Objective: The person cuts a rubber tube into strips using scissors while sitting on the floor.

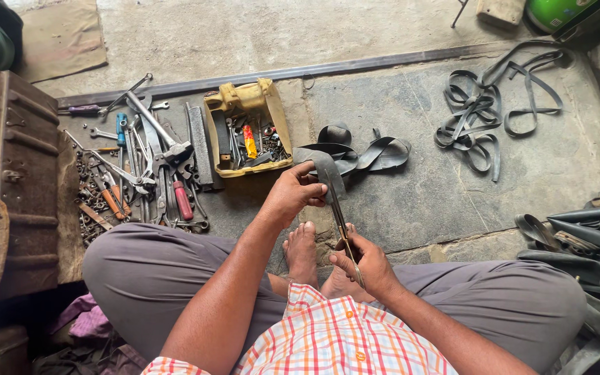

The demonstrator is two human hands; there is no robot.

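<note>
A seated person's left hand (293, 194) pinches a black rubber strip (328, 170) above bare feet. The right hand (366, 264) is clamped on scissors (345, 232) at the strip. A yellow box (244, 125) of small parts sits beyond, beside scattered tools (140, 167).

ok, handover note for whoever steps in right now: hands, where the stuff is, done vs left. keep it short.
Left hand: grips the end of a black rubber strip, holding it up off the floor.
Right hand: holds scissors, blades at the strip just below the left hand.
Strip trails back to a loose pile on the stone floor; more cut rubber loops lie further right.
Yellow tray of small parts and spread hand tools sit to the left, untouched.
Done: strip picked up, scissors placed. Left: cut looks unfinished.
</note>
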